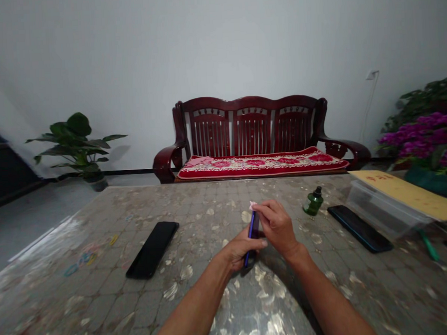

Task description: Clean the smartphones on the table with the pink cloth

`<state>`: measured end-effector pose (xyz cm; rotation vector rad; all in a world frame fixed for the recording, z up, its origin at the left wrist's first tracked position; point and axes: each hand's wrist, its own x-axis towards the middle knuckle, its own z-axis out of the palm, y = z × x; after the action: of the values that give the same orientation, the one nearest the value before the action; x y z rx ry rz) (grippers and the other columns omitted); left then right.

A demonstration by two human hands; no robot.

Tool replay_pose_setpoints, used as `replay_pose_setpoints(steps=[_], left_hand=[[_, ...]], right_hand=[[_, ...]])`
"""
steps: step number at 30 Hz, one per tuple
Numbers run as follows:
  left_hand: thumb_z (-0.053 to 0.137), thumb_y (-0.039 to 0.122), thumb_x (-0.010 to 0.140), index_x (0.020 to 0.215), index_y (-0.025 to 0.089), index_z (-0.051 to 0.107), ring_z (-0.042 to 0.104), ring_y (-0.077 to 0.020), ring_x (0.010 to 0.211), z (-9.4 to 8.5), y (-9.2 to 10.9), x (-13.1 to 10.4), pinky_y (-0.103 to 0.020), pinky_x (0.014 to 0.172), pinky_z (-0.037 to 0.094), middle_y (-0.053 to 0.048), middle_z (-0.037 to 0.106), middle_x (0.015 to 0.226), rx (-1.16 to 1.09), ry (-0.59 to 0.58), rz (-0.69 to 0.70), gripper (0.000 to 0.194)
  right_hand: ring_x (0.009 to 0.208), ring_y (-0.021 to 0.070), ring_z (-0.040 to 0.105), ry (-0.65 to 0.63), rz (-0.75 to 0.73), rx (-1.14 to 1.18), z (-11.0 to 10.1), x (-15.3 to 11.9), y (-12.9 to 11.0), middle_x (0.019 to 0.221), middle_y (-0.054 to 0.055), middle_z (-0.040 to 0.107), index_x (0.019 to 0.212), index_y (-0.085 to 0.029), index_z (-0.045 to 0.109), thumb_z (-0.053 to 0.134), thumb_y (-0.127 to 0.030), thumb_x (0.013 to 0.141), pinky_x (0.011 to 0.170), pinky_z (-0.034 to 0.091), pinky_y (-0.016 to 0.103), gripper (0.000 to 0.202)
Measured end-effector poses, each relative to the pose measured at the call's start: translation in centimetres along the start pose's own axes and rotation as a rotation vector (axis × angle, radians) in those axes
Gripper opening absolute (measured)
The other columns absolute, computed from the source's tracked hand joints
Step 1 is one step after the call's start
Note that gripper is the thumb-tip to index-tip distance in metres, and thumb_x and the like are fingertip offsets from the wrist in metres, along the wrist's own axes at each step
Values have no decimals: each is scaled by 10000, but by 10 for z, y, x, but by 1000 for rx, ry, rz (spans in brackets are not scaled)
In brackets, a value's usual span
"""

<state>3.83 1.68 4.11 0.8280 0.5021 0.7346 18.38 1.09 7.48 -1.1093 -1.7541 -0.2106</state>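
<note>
A phone with a blue-purple edge (253, 228) stands tilted above the table, gripped by my left hand (239, 247) with the thumb across its face. At the phone's upper end, my right hand (277, 224) pinches a small, crumpled, pale pink tissue or cloth (252, 205) against it. Much of the tissue is hidden by the fingers. Left of my hands lies a black phone (153, 250), face not distinguishable. To their right, another dark phone with a blue edge (359, 228) rests near a small green bottle with a black cap (313, 201).
A clear plastic box (375, 207) with a yellow sheet (412, 190) on top stands at the right, a green-handled tool (430, 246) beside it. Coloured bands (86, 257) lie on the left of the patterned table (195, 204). Behind it is a wooden bench (250, 111).
</note>
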Motion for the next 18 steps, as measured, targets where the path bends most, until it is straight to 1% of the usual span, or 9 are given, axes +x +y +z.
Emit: replay_pose_setpoints(steps=[2,7,9,13,16,18], left_hand=[[869,133,573,999,158,709,514,-79,538,0,1,-1,-197,511,356,7,679,769,24,3,1,456],[807,81,572,1016,171,714,548,-113,634,2,4,-2,-205,570,378,4,674,789,85,36,24,462],[800,78,580,1031,168,710,550,-116,646,1,3,-1,-205,572,374,0,674,808,118,39,32,469],[836,86,575,1062,169,701,577,-122,690,-2,0,1,-196,561,373,-14,681,871,149,34,61,512],[844,61,569,1055,162,705,596,-131,720,-4,-1,1,-195,592,409,-22,695,880,119,5,87,516],[852,60,583,1070,157,703,600,-127,700,-5,0,1,-196,592,417,-26,703,878,84,-12,86,518]], right_hand=[[885,218,578,-30,-23,-44,-1,-1,-2,914,61,625,1096,-247,711,485,-106,946,792,487,343,306],[850,229,548,-108,-76,-103,-4,-5,-7,887,68,606,1059,-235,711,487,-74,915,767,471,346,312],[853,234,544,-106,-74,-127,-4,-4,-6,894,72,604,1055,-230,714,491,-64,903,766,467,349,316],[884,237,550,-54,-40,-143,-5,-4,-3,922,73,612,1087,-239,714,488,-44,887,784,471,350,359],[887,233,557,-65,-64,-86,-4,-7,-3,927,70,618,1092,-244,713,499,-50,884,794,479,350,356],[887,228,566,-62,-60,-40,-3,-8,-2,923,69,618,1085,-241,713,496,-63,901,793,486,346,335]])
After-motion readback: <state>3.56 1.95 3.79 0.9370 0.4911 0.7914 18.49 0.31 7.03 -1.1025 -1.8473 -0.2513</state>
